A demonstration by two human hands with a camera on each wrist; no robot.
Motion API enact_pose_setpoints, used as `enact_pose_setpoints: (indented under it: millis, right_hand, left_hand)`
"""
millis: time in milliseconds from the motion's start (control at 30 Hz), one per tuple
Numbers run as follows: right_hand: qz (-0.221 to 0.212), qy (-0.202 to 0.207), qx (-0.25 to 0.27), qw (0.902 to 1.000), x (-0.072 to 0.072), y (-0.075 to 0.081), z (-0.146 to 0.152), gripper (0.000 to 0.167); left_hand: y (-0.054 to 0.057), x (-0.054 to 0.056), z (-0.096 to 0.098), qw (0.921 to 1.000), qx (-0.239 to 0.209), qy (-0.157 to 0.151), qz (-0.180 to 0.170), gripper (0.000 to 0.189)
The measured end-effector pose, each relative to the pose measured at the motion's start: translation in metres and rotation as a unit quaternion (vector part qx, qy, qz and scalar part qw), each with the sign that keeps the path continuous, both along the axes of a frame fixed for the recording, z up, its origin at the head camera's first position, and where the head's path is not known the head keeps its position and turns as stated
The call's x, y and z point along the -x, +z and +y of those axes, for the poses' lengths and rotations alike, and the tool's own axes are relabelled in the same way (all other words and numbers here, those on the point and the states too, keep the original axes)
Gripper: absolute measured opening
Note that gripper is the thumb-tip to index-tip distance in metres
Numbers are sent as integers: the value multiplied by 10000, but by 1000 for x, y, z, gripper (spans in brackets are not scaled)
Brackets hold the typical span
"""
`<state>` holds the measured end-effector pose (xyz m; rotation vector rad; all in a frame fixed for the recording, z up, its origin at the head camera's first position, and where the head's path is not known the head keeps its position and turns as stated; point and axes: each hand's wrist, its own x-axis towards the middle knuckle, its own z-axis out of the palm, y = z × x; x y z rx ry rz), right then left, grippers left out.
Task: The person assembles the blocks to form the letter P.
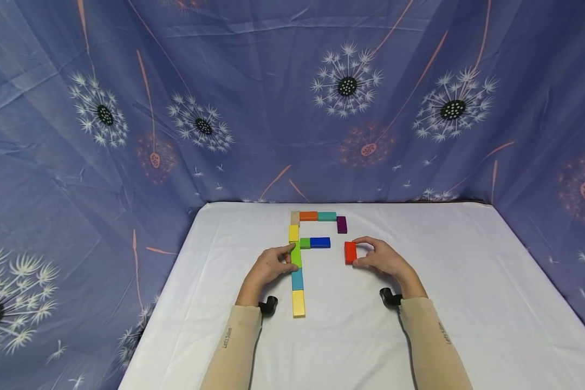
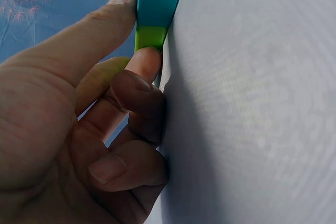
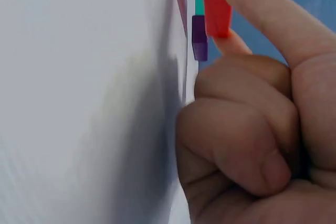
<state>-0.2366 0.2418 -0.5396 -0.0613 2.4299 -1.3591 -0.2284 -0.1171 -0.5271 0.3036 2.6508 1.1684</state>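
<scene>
My left hand [image 1: 269,265] pinches the lime green block [image 1: 297,255] between thumb and index finger, from the left side of a vertical line of blocks. Touching that block's near end is a light blue block [image 1: 297,279], followed by a yellow block [image 1: 299,303]. On the far side come another yellow block [image 1: 293,233] and a beige block [image 1: 294,218]. With thumb and index finger my right hand [image 1: 384,257] grips a red block [image 1: 350,253], close over the white cloth; its other fingers are curled in, as the right wrist view shows.
From the beige block an orange block [image 1: 309,216] and a teal block [image 1: 327,216] run right to a purple block [image 1: 342,225]. A small green block [image 1: 305,243] and a blue block [image 1: 320,242] form a shorter row. A blue patterned curtain [image 1: 273,108] surrounds the table [image 1: 351,346].
</scene>
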Motion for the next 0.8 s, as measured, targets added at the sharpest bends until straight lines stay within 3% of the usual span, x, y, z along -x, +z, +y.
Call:
enact_pose_setpoints:
  millis: [267, 800]
  right_hand:
    - [289, -433, -207, 9984, 9, 3, -15, 70]
    - [77, -713, -397, 9966, 22, 2, -35, 74]
  left_hand:
    - [0, 0, 2, 10000, -36, 83, -22, 72]
    - [0, 1, 1, 10000, -21, 46, -8, 72]
